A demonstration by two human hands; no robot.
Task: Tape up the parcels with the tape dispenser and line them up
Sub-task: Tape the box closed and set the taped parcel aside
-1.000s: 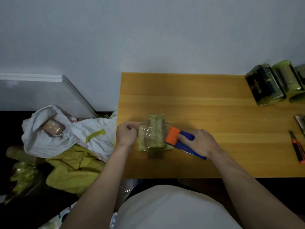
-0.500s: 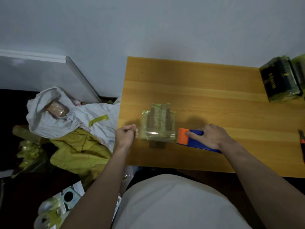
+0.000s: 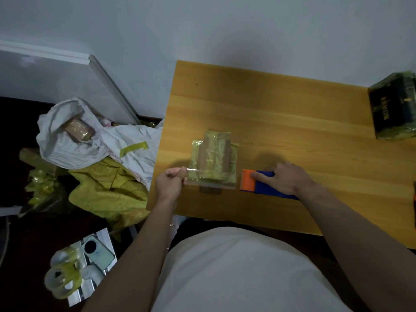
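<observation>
A small parcel (image 3: 213,159) wrapped in yellowish tape lies near the left end of the wooden table (image 3: 281,113). My left hand (image 3: 170,183) pinches the free end of a clear tape strip (image 3: 192,171) stretched along the parcel's near side. My right hand (image 3: 284,180) grips the blue and orange tape dispenser (image 3: 254,184) flat on the table just right of the parcel, the index finger resting on its orange end. A dark taped parcel (image 3: 392,109) sits at the far right edge.
Left of the table, on the floor, lies a white sack (image 3: 74,140) holding a brown parcel (image 3: 78,130), over yellow bags (image 3: 108,192). Tape rolls (image 3: 64,279) and a phone (image 3: 98,252) sit on a stool below. An orange tool (image 3: 414,197) shows at the right edge.
The dispenser has moved right, off the parcel, drawing clear tape across its near side. My left hand kept hold of the tape end. The camera has swung left.
</observation>
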